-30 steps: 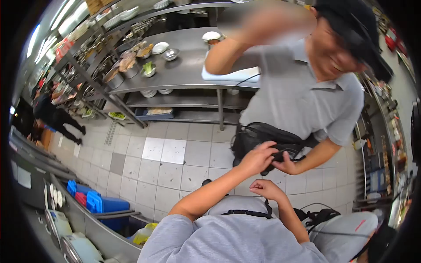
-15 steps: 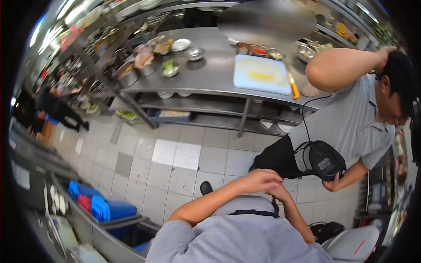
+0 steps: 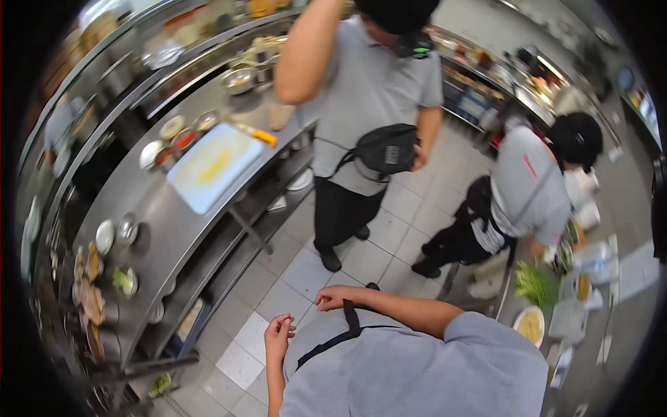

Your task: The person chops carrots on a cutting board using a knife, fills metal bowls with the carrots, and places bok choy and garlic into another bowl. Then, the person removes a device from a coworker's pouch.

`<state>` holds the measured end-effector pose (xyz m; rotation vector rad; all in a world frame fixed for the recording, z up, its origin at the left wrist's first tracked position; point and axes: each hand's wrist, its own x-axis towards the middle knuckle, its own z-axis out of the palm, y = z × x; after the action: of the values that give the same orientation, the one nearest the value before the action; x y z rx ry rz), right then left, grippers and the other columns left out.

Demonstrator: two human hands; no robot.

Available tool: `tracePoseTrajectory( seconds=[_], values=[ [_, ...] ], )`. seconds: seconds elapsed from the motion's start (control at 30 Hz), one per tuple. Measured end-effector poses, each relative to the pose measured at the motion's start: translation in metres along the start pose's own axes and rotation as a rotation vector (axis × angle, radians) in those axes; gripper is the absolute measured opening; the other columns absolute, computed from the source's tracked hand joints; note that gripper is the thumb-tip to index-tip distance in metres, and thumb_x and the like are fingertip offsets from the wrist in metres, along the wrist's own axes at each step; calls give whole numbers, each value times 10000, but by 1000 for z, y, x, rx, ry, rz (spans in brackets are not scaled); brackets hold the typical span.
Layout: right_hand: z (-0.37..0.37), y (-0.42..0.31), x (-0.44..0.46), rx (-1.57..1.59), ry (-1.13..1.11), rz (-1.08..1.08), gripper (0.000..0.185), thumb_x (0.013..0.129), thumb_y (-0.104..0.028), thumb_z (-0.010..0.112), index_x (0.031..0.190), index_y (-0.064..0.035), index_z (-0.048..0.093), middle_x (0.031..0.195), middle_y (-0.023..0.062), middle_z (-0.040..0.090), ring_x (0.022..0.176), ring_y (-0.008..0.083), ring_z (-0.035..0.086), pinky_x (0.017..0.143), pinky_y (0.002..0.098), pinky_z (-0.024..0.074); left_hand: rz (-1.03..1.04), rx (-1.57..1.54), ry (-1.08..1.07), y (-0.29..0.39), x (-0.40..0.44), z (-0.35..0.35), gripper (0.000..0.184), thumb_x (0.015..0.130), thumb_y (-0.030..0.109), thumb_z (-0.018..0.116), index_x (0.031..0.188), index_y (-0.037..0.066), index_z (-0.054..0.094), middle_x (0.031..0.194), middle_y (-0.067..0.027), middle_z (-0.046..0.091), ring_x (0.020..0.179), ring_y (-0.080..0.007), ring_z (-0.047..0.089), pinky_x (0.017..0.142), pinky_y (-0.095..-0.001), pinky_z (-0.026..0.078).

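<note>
Near the bottom centre, my left hand (image 3: 279, 329) is held in front of my waist, its fingers loosely bent and apart, with nothing in it. My right hand (image 3: 333, 297) hangs just beyond it, empty, fingers loosely curled but not closed. The two hands do not touch. A black strap (image 3: 351, 320) crosses the front of my grey shirt beside my right wrist. Facing me stands a person in grey (image 3: 368, 90), one arm raised to the head, the other hand at a black pouch (image 3: 385, 149).
A steel table (image 3: 156, 208) on the left bears a white cutting board (image 3: 215, 165), an orange-handled knife (image 3: 262, 136) and several bowls. Another person (image 3: 528, 181) bends over the right counter, near green vegetables (image 3: 535, 283) and a bowl of pale food (image 3: 529, 326).
The view has swung to the right, bringing the second person and right counter into sight. My hands, together half a second ago, are now apart. The facing person still has an arm raised.
</note>
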<state>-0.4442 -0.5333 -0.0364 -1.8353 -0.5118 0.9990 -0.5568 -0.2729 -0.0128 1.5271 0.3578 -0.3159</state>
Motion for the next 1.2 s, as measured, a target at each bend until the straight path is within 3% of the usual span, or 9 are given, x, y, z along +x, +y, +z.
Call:
tracePoseTrajectory(
  seconds=[0.1,0.43,0.57,0.67,0.7,0.77,0.87,0.97,1.2],
  values=[
    [11,11,-17,10,45,-97,403,912,-325,678,1175,-30,598,829,44,648,747,130,601,667,292,483,-16,47,-56,0,15,8,254,978,179,593,1167,14,627,1051,-87,693,833,-134,645,676,-268,539],
    [-4,67,-132,231,376,334,405,916,-276,665,1226,-24,601,904,51,661,781,130,620,733,298,522,-9,55,-355,6,51,88,250,988,160,573,1193,21,610,1068,-79,691,836,-138,649,686,-262,536],
    [-47,117,-192,238,810,342,384,881,-253,678,1195,-38,626,927,76,676,814,155,638,729,324,529,-58,86,-504,-13,59,120,252,987,161,585,1200,28,607,1071,-69,690,831,-134,653,684,-259,533],
    [-130,179,-240,-241,1157,358,255,835,-233,680,993,-33,670,894,156,678,815,275,657,731,385,526,-68,117,-539,-34,73,141,262,971,174,605,1193,36,625,1063,-54,698,830,-118,656,660,-233,523],
    [-170,167,-263,-404,1044,559,237,824,-216,672,975,-33,680,953,180,688,874,361,658,769,434,528,-67,121,-532,-30,74,150,262,971,174,605,1193,36,625,1063,-54,698,830,-118,656,660,-233,523],
    [-230,184,-294,-600,1244,673,279,801,-153,655,997,45,663,1076,272,650,1004,410,633,884,469,517,-101,82,-446,-11,75,169,264,973,176,602,1196,37,622,1063,-54,695,830,-118,649,672,-240,523],
    [-297,170,-326,-914,1313,835,182,813,-96,614,954,10,659,1038,210,620,1020,403,588,854,473,518,-72,62,-388,8,83,202,250,989,153,575,1205,29,602,1074,-68,683,835,-139,649,684,-268,537],
    [-348,173,-340,-1190,1142,873,156,839,-126,576,945,-41,652,1032,144,593,978,305,566,822,407,501,-53,80,-386,15,95,237,251,997,154,560,1209,25,597,1075,-71,680,838,-142,647,684,-272,539],
    [-401,160,-335,-1368,937,1049,214,874,-181,571,1067,-106,625,1082,76,602,1034,234,543,832,369,455,-71,5,-417,9,126,306,252,979,178,596,1189,42,619,1066,-50,684,828,-119,625,693,-252,508]
  ],
)
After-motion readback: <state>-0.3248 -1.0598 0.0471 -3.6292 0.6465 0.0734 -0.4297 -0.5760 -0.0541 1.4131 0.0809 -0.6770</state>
